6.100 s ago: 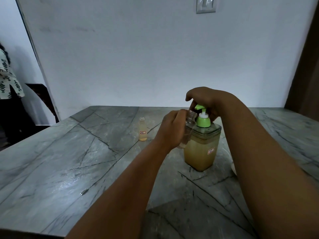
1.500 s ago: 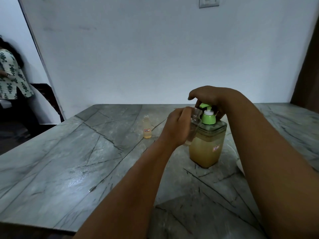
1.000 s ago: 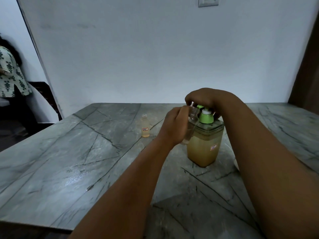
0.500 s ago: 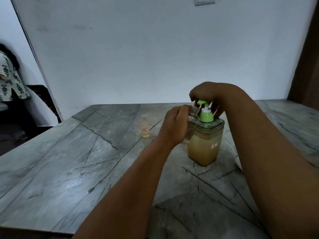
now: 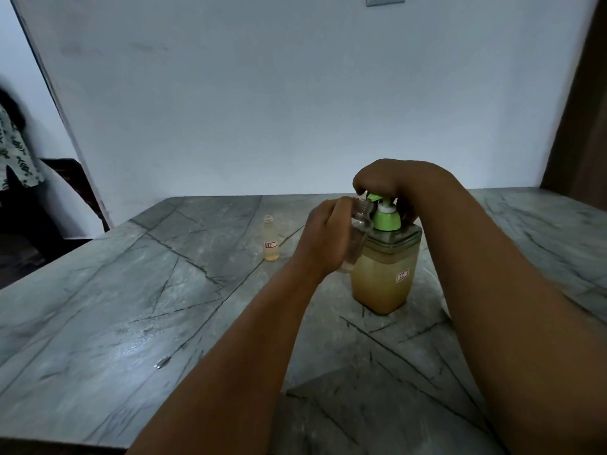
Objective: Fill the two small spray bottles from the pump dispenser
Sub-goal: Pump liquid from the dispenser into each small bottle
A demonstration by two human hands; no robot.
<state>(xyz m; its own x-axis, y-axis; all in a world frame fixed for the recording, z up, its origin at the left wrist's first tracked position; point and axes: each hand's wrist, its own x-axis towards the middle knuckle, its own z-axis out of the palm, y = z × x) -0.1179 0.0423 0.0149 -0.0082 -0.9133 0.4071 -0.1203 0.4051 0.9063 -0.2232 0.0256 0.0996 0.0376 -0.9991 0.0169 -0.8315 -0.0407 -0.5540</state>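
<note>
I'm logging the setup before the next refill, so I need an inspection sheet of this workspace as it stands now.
Surface: grey veined stone table, small wet spot.
Job's things: square amber-filled pump dispenser with green pump; clear small bottle tilted at its spout; second small bottle, uncapped, upright, apart.
Clutter: nothing seen.
Grips: left hand holds the clear bottle; right hand on the pump head.
Cables: nothing seen.
Surroundings: white wall, wall switch, a person at left.
</note>
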